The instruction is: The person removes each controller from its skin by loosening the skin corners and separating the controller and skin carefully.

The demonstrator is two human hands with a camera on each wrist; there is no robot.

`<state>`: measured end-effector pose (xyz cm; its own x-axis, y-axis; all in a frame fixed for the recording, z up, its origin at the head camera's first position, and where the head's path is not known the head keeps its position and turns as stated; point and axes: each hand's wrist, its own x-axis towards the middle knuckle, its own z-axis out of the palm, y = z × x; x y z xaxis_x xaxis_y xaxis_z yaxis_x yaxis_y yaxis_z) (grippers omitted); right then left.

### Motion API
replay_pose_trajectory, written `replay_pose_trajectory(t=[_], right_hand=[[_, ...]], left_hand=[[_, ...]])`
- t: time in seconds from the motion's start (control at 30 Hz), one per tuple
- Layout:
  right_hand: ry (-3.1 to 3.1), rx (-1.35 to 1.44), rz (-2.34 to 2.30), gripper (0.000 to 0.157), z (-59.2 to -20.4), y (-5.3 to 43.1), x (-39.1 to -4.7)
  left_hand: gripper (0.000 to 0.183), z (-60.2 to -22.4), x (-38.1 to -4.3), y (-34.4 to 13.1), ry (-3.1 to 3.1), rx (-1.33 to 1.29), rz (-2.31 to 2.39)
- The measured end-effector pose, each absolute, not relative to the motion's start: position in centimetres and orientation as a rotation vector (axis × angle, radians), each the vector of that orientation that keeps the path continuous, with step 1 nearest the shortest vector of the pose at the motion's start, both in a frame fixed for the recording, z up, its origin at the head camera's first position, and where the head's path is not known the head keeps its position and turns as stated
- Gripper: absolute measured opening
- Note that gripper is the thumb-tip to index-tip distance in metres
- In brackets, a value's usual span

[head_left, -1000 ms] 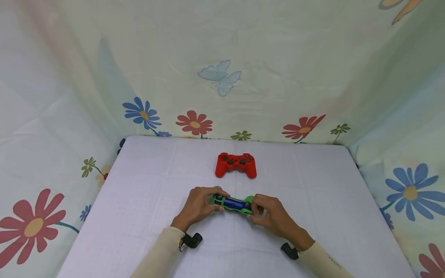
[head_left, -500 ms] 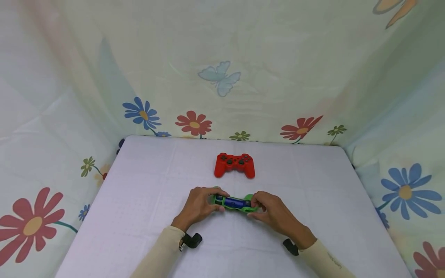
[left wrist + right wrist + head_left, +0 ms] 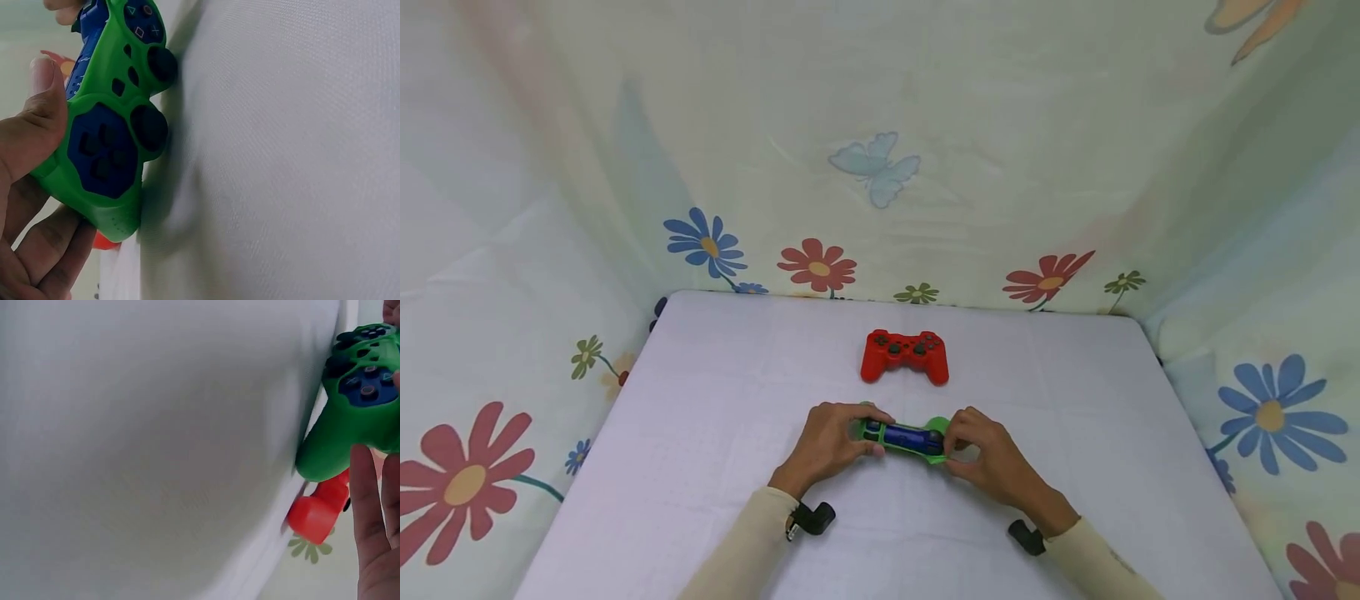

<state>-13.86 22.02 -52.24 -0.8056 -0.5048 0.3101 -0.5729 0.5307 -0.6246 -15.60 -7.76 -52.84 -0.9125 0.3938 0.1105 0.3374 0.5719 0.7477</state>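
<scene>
A blue game controller in a green silicone cover stands on its face side, its blue top edge showing in the head view. My left hand grips its left end, thumb along the near side and fingers behind. At the other end, my right hand pinches the cover's edge between thumb and curled index finger. Through cut-outs in the cover, the left wrist view shows the dark blue direction pad and both thumbsticks. The symbol buttons appear in the right wrist view.
A second controller, in red, lies face up just beyond the hands. White cloth covers the table. Flower-printed curtains hang along the back and both sides. A small black camera sits on each wrist.
My right hand has shifted slightly and worked at the right end of the cover, whose lower edge there bulged out and then drew back in. My left hand has kept its grip in place.
</scene>
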Motion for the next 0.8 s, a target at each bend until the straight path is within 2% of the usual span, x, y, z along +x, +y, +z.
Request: replay_pose_trajectory(t=[0.17, 0.3, 0.53, 0.8], right_hand=[[-2.694, 0.904, 1.271, 0.043, -52.2, 22.3, -14.2], [-2.705, 0.801, 1.455, 0.049, -52.5, 22.4, -14.3], [-2.718, 0.720, 1.393, 0.060, -52.9, 21.3, -14.4], [-2.793, 0.668, 1.331, 0.044, -53.1, 20.5, -14.5]], left_hand=[[0.046, -52.7, -15.7, -7.8, 2.723, 0.631, 1.258], [0.045, -52.7, -15.7, -7.7, 2.746, 0.637, 1.234], [0.045, -52.7, -15.7, -7.8, 2.755, 0.665, 1.223], [0.044, -52.1, -16.1, -8.2, 2.737, 0.745, 1.128]])
